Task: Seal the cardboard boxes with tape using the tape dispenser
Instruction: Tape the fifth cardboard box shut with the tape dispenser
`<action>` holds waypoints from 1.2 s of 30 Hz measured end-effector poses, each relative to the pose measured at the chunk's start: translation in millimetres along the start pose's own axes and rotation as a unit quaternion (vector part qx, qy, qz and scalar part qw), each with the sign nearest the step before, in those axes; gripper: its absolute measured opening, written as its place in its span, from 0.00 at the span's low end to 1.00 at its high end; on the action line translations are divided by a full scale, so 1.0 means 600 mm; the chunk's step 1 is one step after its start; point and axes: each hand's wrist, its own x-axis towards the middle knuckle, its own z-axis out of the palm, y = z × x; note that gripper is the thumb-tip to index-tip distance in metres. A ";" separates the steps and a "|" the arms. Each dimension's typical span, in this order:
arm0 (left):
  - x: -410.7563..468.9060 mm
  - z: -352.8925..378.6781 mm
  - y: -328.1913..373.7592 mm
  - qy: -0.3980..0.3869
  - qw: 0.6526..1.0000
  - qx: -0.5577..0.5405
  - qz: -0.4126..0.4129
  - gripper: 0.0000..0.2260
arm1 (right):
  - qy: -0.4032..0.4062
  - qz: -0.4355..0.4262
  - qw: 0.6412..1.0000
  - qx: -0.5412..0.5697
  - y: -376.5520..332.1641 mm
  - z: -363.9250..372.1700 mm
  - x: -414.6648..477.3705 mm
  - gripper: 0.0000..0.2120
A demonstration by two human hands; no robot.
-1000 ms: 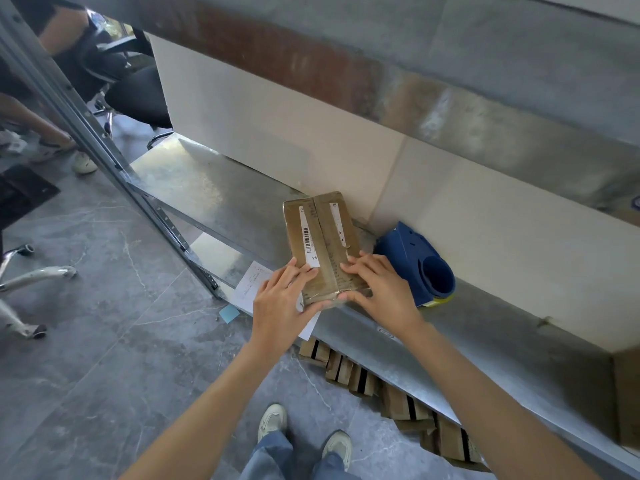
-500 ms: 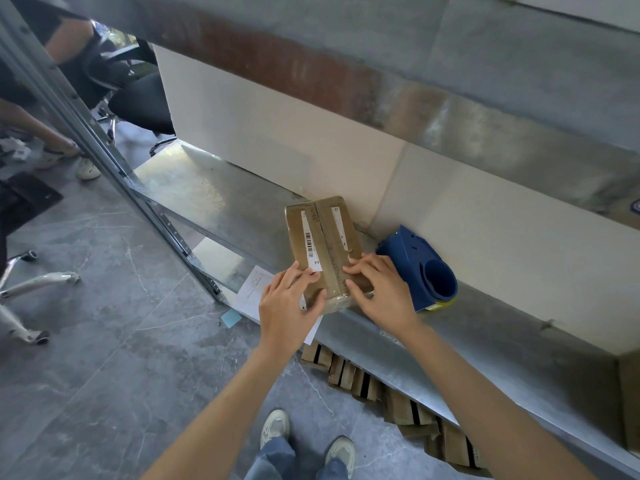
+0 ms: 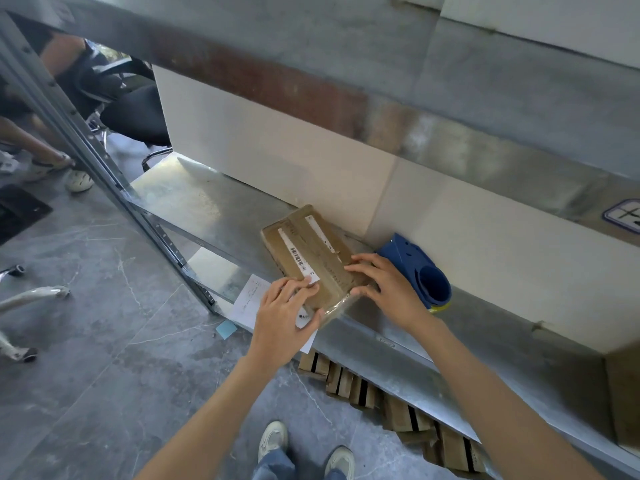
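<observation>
One flat, rectangular brown cardboard box (image 3: 311, 251) is seen lying on a dull, scuffed grey sheet-metal shelf (image 3: 194, 202), its near end reaching the shelf's front edge and its far end set close to the smooth off-white panel (image 3: 277, 150) at the back of the shelf. The box top is crossed lengthwise by two white label strips, one printed with a barcode (image 3: 298, 259) and one plainer (image 3: 323, 237), and glossy clear tape is visible over the near end. Two bare hands are laid on it, apart from each other: the left hand (image 3: 280, 320) is spread flat on the near left corner with the thumb along the near end, and the right hand (image 3: 391, 292) is pressed on the right side of the top with fingers fanned and the thumb at the near corner; nothing is gripped by either. Just beside the right hand, one dark blue moulded plastic tape dispenser (image 3: 415, 268) with a round hollow core is stood on the shelf against the panel. To the left of the box a long stretch of bare shelf is left open; to the right, past the dispenser, bare metal runs to one larger brown carton (image 3: 623, 393) at the frame edge. One white printed paper sheet (image 3: 249, 299) is partly covered by the left hand and overhangs the shelf's front edge. The shelf's left end is bounded by a slanting perforated grey steel upright (image 3: 104, 168). Below the front edge, a row of flattened brown cardboard pieces (image 3: 398, 410) is leaned on the veined grey stone-look floor (image 3: 104, 341), where one small light-blue square note (image 3: 227, 329) is also lying.
</observation>
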 end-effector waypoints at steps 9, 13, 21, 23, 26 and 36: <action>0.075 -0.042 -0.075 -0.073 0.997 0.032 0.006 0.25 | 0.005 0.025 0.995 -0.093 -0.025 -0.008 0.022 0.19; 0.123 -0.059 -0.127 -0.120 0.992 0.031 -0.020 0.37 | 0.007 0.049 0.993 -0.107 -0.036 0.003 0.013 0.19; 0.154 -0.070 -0.177 -0.168 0.980 -0.074 -0.080 0.38 | -0.001 0.100 0.980 -0.174 -0.059 0.020 0.019 0.25; 0.146 -0.068 -0.177 -0.137 0.985 -0.073 -0.074 0.35 | 0.008 0.113 0.973 -0.199 -0.061 0.020 0.025 0.24; 0.128 -0.069 -0.175 -0.102 0.991 -0.061 -0.061 0.32 | 0.045 0.126 0.966 -0.223 -0.065 0.025 0.030 0.22; 0.151 -0.047 -0.166 -0.081 0.994 -0.073 -0.010 0.31 | 0.107 0.177 0.978 -0.032 -0.082 0.101 0.050 0.36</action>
